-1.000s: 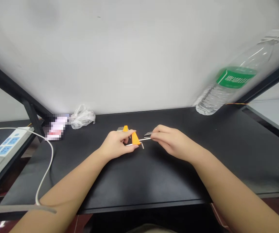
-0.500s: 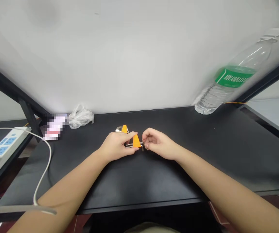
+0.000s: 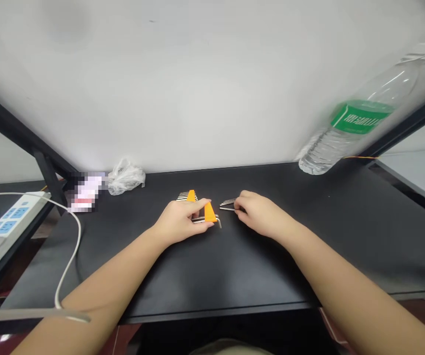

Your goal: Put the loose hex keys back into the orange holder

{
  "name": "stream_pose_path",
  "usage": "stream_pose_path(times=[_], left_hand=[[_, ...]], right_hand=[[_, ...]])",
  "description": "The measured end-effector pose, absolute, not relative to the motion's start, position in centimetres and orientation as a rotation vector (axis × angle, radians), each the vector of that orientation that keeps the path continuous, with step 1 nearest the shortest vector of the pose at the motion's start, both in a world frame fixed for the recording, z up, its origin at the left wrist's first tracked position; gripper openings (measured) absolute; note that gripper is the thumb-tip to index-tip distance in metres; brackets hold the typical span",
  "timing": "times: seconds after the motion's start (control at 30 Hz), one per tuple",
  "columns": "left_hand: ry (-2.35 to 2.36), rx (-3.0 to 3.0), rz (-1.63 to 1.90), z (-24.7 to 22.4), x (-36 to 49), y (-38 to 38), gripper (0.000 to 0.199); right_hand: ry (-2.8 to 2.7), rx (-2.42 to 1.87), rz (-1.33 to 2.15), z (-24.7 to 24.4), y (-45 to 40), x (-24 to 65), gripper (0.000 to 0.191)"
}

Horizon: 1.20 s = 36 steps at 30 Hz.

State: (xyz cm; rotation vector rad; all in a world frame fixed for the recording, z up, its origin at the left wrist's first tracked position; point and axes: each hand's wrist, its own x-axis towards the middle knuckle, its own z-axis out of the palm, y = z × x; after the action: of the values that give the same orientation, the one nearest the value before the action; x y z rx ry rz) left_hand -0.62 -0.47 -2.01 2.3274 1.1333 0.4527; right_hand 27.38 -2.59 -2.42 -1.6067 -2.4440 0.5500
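My left hand [image 3: 175,221] grips an orange holder [image 3: 210,212] between thumb and fingers, over the black table. Metal L-shaped keys [image 3: 219,221] pass through the holder, their bent ends sticking out at its right. Behind my left fingers stands another orange piece [image 3: 191,195] with a row of several thin metal keys [image 3: 183,196] on its left. To the right, my right hand [image 3: 259,213] is closed on thin metal keys [image 3: 228,208], whose straight ends point left toward the holder. The part inside my right fingers is hidden.
On the black table [image 3: 216,276], a crumpled clear plastic bag [image 3: 125,177] lies at the back left. A large bottle with a green label [image 3: 362,117] stands at the back right. A white cable [image 3: 75,246] and power strip [image 3: 9,227] are at the left.
My right hand has moved right, away from the orange holder, and metal keys now show in its fingers. My left hand keeps its grip on the holder.
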Motion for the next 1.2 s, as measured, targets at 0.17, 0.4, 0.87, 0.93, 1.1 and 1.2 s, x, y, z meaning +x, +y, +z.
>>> stream_pose_path(times=[0.17, 0.4, 0.87, 0.93, 1.1, 1.2], left_hand=[[1.099, 2.314, 0.425, -1.8, -0.5, -0.5, 0.056], [1.124, 2.303, 0.455, -1.8, -0.5, -0.5, 0.052], [1.050, 2.397, 0.384, -1.3, 0.1, -0.8, 0.048], [1.038, 2.411, 0.392, -1.0, 0.4, -0.9, 0.046], [0.978, 2.441, 0.370, -0.6, 0.8, -1.2, 0.026], [1.006, 2.425, 0.413, -0.8, 0.5, -1.1, 0.036]], right_hand=[[-2.482, -1.634, 0.541, -1.9, -3.1, 26.3, 0.009], [-2.266, -1.305, 0.858, -0.6, -3.2, 26.5, 0.011], [-2.247, -1.071, 0.813, -0.4, -3.6, 26.4, 0.018], [-2.230, -1.030, 0.862, -0.3, -4.1, 25.7, 0.019], [-1.972, -1.027, 1.230, -0.8, -4.7, 24.0, 0.024], [-1.826, -1.145, 1.289, -1.6, -4.1, 24.5, 0.019]])
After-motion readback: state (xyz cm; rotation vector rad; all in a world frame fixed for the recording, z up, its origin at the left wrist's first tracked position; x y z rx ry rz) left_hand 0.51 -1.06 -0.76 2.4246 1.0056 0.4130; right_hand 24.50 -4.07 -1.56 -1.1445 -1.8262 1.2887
